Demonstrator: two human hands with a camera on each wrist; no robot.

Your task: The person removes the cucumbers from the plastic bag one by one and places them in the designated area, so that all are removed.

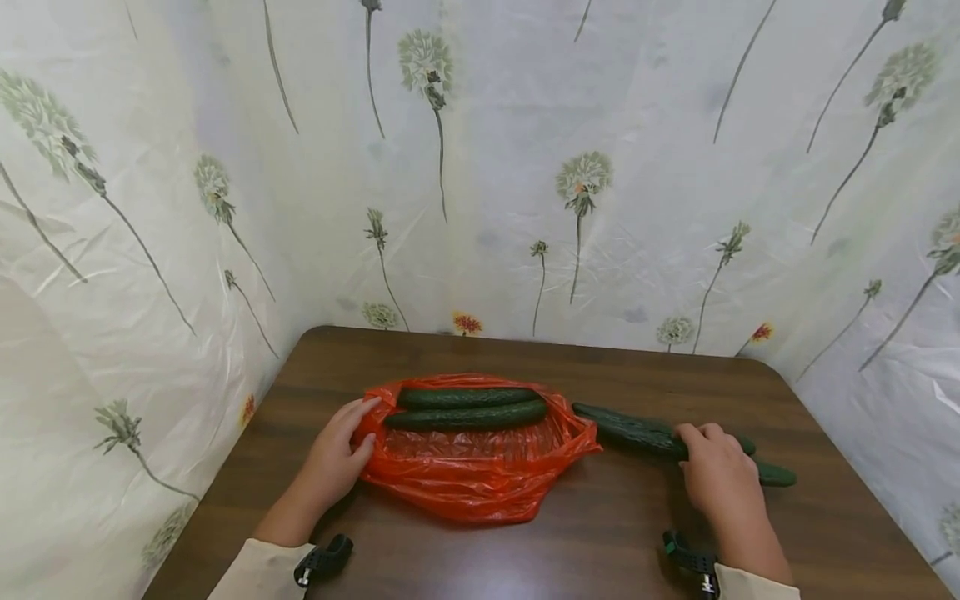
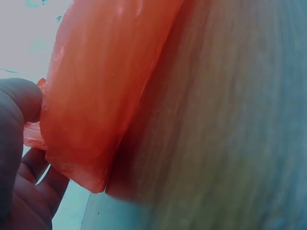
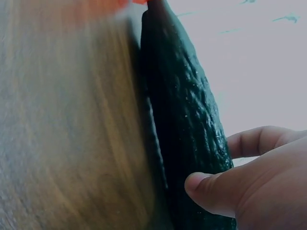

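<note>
A red plastic bag (image 1: pixel 472 492) lies on the table with its mouth open, two cucumbers (image 1: pixel 465 417) side by side in its 12 o'clock half. At the bag's 9 o'clock the left hand (image 1: pixel 330 458) pinches the rim, thin plastic caught between thumb and fingers. At 3 o'clock, outside the bag, a long dark-green cucumber (image 1: pixel 630 430) slants from the bag's edge toward 4 o'clock; whether its tip touches the plastic cannot be told. The right hand (image 1: pixel 720 471) grips it from above — thumb on one side, fingers on the other. Two green ends (image 1: pixel 777 475) show past that hand, so a second cucumber lies alongside, mostly covered. Black wrist devices (image 1: pixel 324 562) sit at 8 and 4 o'clock, next to pale sleeves (image 1: pixel 258 573). Around everything spreads the brown wooden table (image 1: pixel 510 567); beyond its far edge, from 9 through 12 to 3 o'clock, hangs pale dandelion-print sheeting (image 1: pixel 495 167).
</note>
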